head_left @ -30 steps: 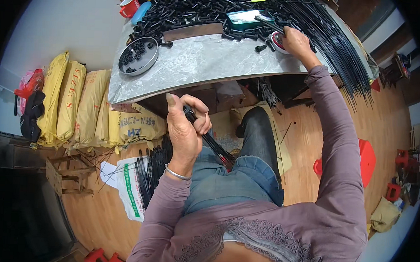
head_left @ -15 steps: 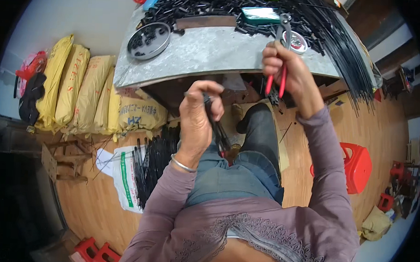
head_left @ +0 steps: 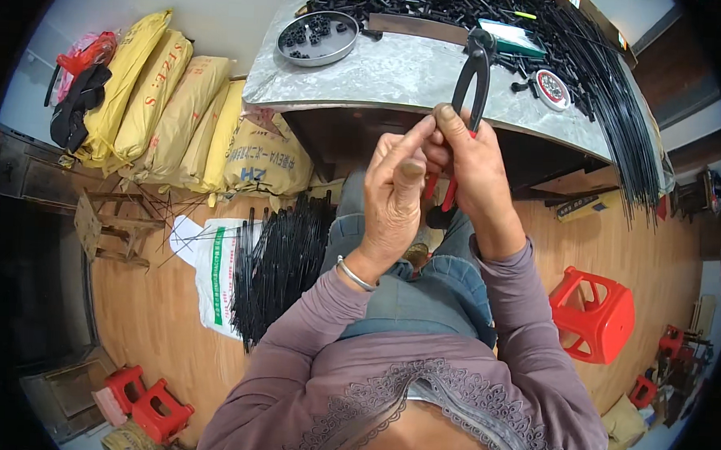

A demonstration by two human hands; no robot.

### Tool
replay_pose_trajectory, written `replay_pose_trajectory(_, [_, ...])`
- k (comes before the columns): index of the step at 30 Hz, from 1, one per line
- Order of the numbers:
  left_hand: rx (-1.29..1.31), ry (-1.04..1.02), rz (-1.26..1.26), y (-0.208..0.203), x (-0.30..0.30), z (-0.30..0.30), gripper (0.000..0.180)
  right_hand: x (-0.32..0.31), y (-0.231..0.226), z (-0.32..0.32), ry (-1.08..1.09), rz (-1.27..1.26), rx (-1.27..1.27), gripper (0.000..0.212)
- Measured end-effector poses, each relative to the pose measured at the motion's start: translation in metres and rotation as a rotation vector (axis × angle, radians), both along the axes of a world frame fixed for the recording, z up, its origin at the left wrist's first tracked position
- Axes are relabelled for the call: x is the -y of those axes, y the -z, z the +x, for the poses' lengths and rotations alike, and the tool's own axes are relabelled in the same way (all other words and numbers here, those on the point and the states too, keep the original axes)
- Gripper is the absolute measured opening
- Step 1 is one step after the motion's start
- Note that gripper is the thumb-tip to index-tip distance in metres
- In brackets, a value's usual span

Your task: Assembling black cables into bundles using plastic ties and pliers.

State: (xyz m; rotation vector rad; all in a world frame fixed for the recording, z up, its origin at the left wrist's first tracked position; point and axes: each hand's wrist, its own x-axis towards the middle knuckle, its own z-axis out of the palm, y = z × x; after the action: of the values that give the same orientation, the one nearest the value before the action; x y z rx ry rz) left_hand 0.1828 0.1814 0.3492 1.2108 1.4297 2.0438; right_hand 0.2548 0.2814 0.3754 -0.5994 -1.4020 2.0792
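My right hand [head_left: 482,167] is closed around a pair of end-cutting pincers [head_left: 468,83] with dark jaws and red handles. The jaws point away from me, over the table's front edge. Close beside it, my left hand [head_left: 390,194] has its fingers drawn together, the fingertips meeting those of my right hand beside the pincers' handles. Whatever lies between those fingertips is too small or hidden to make out. A bangle circles my left wrist. Both hands are above my lap, in front of the grey table [head_left: 407,70].
A round metal dish [head_left: 318,61] holds small black parts. Heaped black pieces [head_left: 410,0] cover the table's back, beside a green-and-white box [head_left: 509,40], a round tin [head_left: 552,89] and long black rods [head_left: 622,132]. More rods [head_left: 282,262], yellow sacks [head_left: 153,95] and a red stool [head_left: 594,316] stand around me.
My right hand with the pincers has moved toward my left and lower. My left hand has risen to meet it, and the black rods that it held no longer show in it. The view has shifted.
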Motion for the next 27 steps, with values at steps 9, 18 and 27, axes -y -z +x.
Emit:
replay_pose_trajectory(9, [0.094, 0.046, -0.058, 0.005, 0.011, 0.006, 0.076, 0.021, -0.002, -0.017, 0.220, 0.279, 0.130, 0.029])
replay_pose_trajectory(18, [0.132, 0.047, -0.042, 0.005, 0.018, 0.002, 0.076, 0.023, 0.001, -0.012, 0.246, 0.296, 0.057, 0.017])
replay_pose_trajectory(27, [0.280, 0.052, -0.022, 0.002, 0.021, -0.012, 0.072, 0.004, 0.015, -0.003, -0.247, -0.273, -0.259, 0.027])
